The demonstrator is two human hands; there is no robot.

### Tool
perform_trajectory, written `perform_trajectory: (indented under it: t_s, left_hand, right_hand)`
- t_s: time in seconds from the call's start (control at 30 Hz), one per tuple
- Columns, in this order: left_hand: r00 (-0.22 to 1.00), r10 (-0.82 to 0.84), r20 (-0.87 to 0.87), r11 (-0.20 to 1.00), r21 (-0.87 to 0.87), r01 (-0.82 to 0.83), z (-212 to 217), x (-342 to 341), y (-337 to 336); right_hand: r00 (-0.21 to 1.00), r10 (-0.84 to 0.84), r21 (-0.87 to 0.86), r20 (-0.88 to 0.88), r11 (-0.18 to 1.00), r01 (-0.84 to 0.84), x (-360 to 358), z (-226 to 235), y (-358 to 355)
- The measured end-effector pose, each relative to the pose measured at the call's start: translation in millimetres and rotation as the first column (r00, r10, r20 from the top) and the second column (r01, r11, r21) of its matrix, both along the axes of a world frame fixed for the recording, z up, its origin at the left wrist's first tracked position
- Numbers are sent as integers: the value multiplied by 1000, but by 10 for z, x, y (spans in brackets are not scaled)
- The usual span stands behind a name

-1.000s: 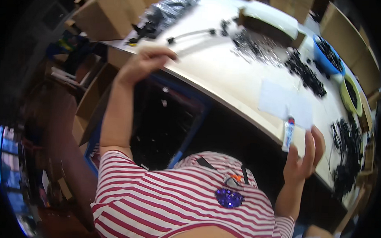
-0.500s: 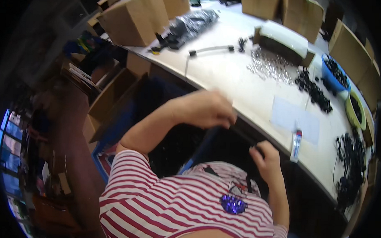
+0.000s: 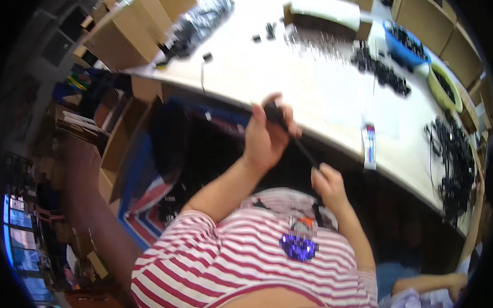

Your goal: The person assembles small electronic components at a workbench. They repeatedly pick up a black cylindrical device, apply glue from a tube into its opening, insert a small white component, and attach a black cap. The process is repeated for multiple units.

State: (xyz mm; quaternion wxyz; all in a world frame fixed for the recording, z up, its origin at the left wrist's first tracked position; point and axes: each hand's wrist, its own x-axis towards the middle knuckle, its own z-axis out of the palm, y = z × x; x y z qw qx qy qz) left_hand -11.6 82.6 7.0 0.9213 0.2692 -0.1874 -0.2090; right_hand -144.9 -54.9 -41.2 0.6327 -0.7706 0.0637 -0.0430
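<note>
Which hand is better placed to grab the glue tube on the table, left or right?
Right, probably. The right hand pinches only the lower end of the thin black cable and sits nearer the tube. The left hand grips the cable's upper end, farther away.

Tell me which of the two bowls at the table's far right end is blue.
The farther bowl is blue, holding dark parts. The one nearer the person is yellow-green. Both sit on the white table.

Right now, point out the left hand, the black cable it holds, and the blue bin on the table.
left hand (image 3: pixel 266 138), head view, back of the hand
black cable (image 3: pixel 303 149), head view, stretch between the hands
blue bin (image 3: pixel 396 50), head view, front wall
</note>
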Motion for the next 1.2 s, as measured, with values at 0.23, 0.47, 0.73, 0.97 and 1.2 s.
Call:
perform_trajectory:
  t_s: [0.23, 0.47, 0.73, 0.97, 1.2]
  left_hand:
    - [995, -68, 66, 994, 88, 62, 46, 87, 65]
    - [995, -76, 71, 997, 32, 74, 20, 7, 37]
    - [980, -35, 194, 998, 57, 24, -10, 120, 17]
    - [967, -47, 249, 995, 99, 22, 31, 223, 118]
    - [952, -14, 306, 993, 118, -24, 137, 330, 295]
  right_hand:
    - [999, -15, -50, 47, 999, 18, 7, -62, 94]
    - [958, 11, -253, 286, 965, 64, 58, -223, -58]
    - [969, -84, -345, 233, 924, 163, 9, -926, -264]
    - [995, -51, -492, 90, 866, 89, -58, -1223, -304]
    - [995, -21, -619, -100, 784, -45, -31, -1558, -343]
